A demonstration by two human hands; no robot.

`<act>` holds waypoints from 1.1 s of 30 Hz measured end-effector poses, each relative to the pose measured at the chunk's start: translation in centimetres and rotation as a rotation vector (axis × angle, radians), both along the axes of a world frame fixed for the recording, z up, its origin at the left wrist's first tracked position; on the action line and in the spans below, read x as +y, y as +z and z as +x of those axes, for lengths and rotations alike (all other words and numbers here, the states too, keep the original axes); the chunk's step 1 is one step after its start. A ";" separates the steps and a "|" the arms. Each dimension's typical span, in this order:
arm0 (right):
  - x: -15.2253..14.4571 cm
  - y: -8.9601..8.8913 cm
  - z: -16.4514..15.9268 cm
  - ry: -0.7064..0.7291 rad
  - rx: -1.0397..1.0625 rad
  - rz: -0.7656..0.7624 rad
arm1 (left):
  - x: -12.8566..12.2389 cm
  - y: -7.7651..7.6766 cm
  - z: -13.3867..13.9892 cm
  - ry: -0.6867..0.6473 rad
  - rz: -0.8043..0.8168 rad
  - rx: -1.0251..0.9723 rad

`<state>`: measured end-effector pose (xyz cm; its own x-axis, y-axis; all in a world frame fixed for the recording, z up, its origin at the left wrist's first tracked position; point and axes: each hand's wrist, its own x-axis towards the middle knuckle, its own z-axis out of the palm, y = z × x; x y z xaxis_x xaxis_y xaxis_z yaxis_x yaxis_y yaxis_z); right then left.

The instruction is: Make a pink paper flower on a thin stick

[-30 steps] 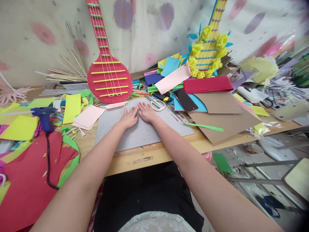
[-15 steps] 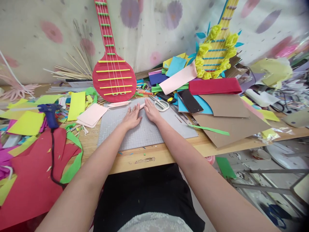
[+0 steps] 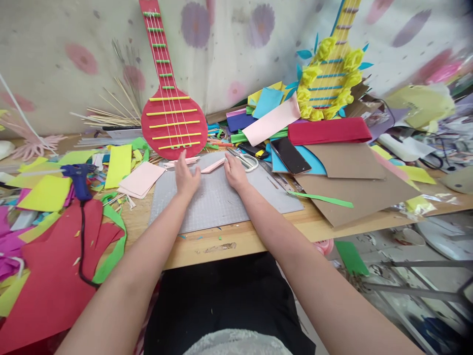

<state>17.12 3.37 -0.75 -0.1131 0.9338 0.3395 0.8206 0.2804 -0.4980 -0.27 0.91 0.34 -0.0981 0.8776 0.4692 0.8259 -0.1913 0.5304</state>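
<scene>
A narrow folded strip of pale pink paper (image 3: 213, 166) lies at a slant on the grey cutting mat (image 3: 218, 207). My right hand (image 3: 235, 171) has its fingers closed at the strip's right end. To the left, my left hand (image 3: 187, 178) is held with fingers apart and holds nothing. Just beyond its fingertips, other folded pink paper (image 3: 191, 160) lies at the mat's far edge, partly covered by the hand. White-handled scissors (image 3: 251, 163) lie immediately right of my right hand.
A red paper lute (image 3: 173, 123) leans at the back, with a yellow flowered one (image 3: 328, 84) to its right. Pink cards (image 3: 142, 178) and a blue glue gun (image 3: 79, 182) lie left. A phone (image 3: 290, 155) and brown cardboard (image 3: 354, 197) lie right.
My left hand has lifted off the pink strip and moved left, its fingers spreading. More of the strip now shows. My right hand stays at its right end.
</scene>
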 end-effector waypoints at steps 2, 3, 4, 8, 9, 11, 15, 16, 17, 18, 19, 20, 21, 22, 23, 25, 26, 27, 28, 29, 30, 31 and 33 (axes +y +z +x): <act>-0.2 0.2 -0.1 -0.024 -0.039 0.044 | 0.9 0.8 -1.2 0.086 0.031 0.008; -0.4 0.3 -0.2 -0.026 -0.054 0.064 | 1.4 1.3 -2.0 0.104 0.029 0.021; -0.4 0.4 -0.3 -0.032 -0.061 0.081 | 2.1 1.8 -2.8 0.108 0.020 0.040; -0.5 0.4 -0.4 -0.084 -0.051 0.115 | 4.2 3.7 -5.7 0.098 -0.187 0.150; -0.5 0.3 -0.4 -0.089 -0.050 0.121 | 4.6 4.1 -6.1 0.119 -0.251 0.185; -0.4 0.3 -0.4 -0.087 -0.056 0.130 | 4.9 4.6 -6.3 0.180 -0.320 0.244; -0.6 0.4 -0.5 -0.091 -0.078 0.109 | 4.8 4.6 -5.9 0.183 -0.302 0.337; -0.6 0.5 -0.5 -0.091 -0.081 0.102 | 4.7 4.5 -5.9 0.164 -0.295 0.358; -0.6 0.5 -0.6 -0.091 -0.083 0.097 | 4.6 4.3 -5.9 0.147 -0.290 0.380; -0.6 0.5 -0.6 -0.089 -0.086 0.097 | 4.5 4.1 -5.9 0.136 -0.286 0.403; -0.6 0.4 -0.6 -0.087 -0.088 0.100 | 4.5 3.8 -6.0 0.131 -0.284 0.424; -0.5 0.4 -0.6 -0.086 -0.090 0.105 | 4.4 3.6 -6.2 0.137 -0.284 0.446; -0.5 0.3 -0.6 -0.085 -0.090 0.111 | 4.3 3.4 -6.3 0.157 -0.287 0.466; -0.5 0.3 -0.6 -0.084 -0.089 0.115 | 4.3 3.2 -6.4 0.188 -0.294 0.482; -0.4 0.2 -0.6 -0.084 -0.085 0.118 | 4.2 3.1 -6.5 0.224 -0.303 0.493; -0.4 0.2 -0.6 -0.084 -0.076 0.120 | 4.3 2.9 -6.7 0.289 -0.331 0.500; -0.4 0.1 -0.6 -0.083 -0.076 0.121 | 4.3 2.9 -6.8 0.307 -0.348 0.496; -0.4 0.1 -0.6 -0.081 -0.079 0.122 | 4.4 2.9 -6.9 0.315 -0.367 0.488; -0.4 0.1 -0.6 -0.079 -0.084 0.121 | 4.5 3.0 -7.0 0.317 -0.388 0.476; -0.4 0.1 -0.6 -0.080 -0.091 0.120 | 4.6 3.0 -7.1 0.319 -0.407 0.462; -0.4 0.1 -0.6 -0.080 -0.100 0.118 | 4.7 3.1 -7.3 0.320 -0.421 0.446; -0.4 0.2 -0.6 -0.082 -0.107 0.116 | 4.8 3.2 -7.4 0.322 -0.427 0.427; -0.4 0.2 -0.6 -0.084 -0.115 0.111 | 4.9 3.3 -7.7 0.321 -0.414 0.375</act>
<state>16.49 2.92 -0.56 -0.0799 0.8991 0.4305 0.8932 0.2562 -0.3694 -7.96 5.77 3.63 -0.2813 0.9477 0.1509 0.9515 0.2550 0.1718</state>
